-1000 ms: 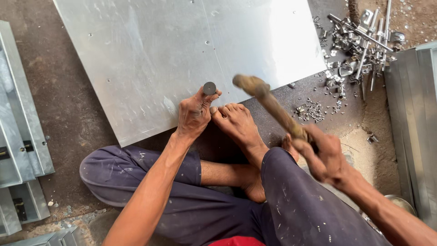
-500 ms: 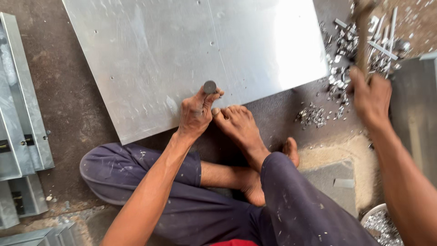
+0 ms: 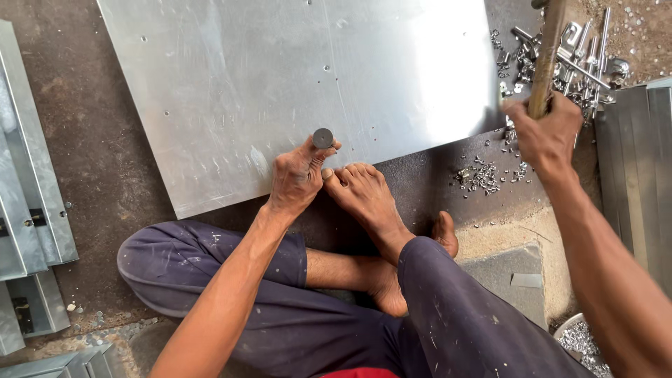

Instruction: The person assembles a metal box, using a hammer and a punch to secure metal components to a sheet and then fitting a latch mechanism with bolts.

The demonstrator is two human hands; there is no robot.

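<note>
My left hand (image 3: pixel 297 178) grips a round steel punch (image 3: pixel 323 137) that stands upright on the near edge of a large shiny metal sheet (image 3: pixel 294 77). My right hand (image 3: pixel 546 133) is raised at the right, closed around a wooden hammer handle (image 3: pixel 546 56) that runs up out of the frame; the hammer head is hidden. My bare foot (image 3: pixel 364 196) presses down on the sheet's near edge right beside the left hand. I sit cross-legged on the ground in dark blue trousers.
Loose bolts, rods and small metal bits (image 3: pixel 560 52) lie at the upper right, more scraps (image 3: pixel 483 175) near the sheet's corner. Folded metal channels (image 3: pixel 31 210) lie at the left, another metal panel (image 3: pixel 637 161) at the right. A bowl of small parts (image 3: pixel 581 343) sits bottom right.
My right hand has swung the hammer up from low near my knee to high at the right. The left hand and punch have stayed in place.
</note>
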